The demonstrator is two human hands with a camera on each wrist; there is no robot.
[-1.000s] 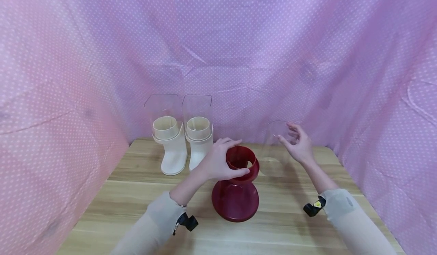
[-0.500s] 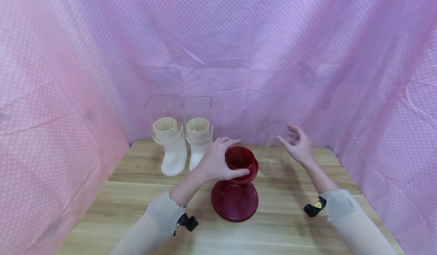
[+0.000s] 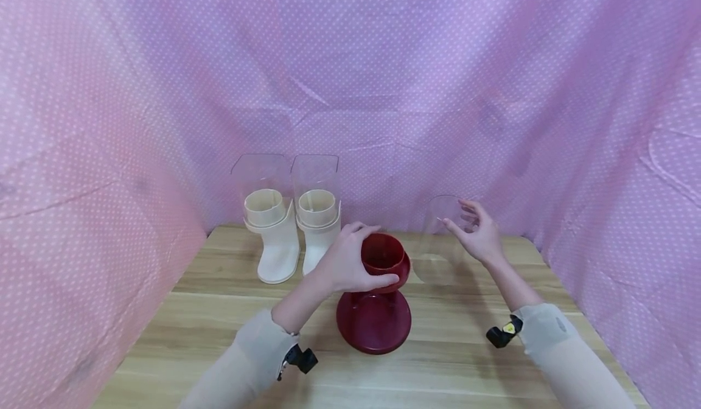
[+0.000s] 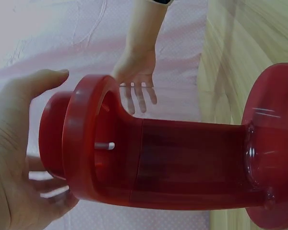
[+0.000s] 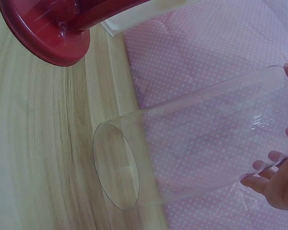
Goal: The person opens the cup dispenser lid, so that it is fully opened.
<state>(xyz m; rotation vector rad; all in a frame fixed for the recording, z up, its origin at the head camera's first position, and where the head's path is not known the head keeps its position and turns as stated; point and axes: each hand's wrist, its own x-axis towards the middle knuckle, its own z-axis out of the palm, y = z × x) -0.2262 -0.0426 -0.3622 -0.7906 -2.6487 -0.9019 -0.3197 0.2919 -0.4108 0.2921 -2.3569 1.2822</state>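
My left hand (image 3: 348, 262) curls round the red cup-shaped top (image 3: 383, 252) of a red stand, thumb at the front and fingers at the back. In the left wrist view, that cup (image 4: 55, 134) sits in the stand's ring (image 4: 81, 139), with a small white-tipped rod (image 4: 105, 145) showing inside. A column joins the ring to a round red base (image 3: 375, 324) on the table. To the right, my right hand (image 3: 480, 234) grips the upper end of a clear plastic tube (image 5: 206, 139). The tube is upright beside the stand, its lower rim close over the table; both its ends look open.
Two cream stands (image 3: 279, 254) (image 3: 317, 244) with cream cups and clear, angular containers (image 3: 261, 171) on top stand side by side at the back left. The wooden table (image 3: 181, 348) ends at a pink dotted cloth (image 3: 394, 92) at the back and sides.
The red stand has shifted slightly left with my left hand on its cup. A pale spot inside the cup no longer shows in the head view. My right hand and the tube stay nearly still.
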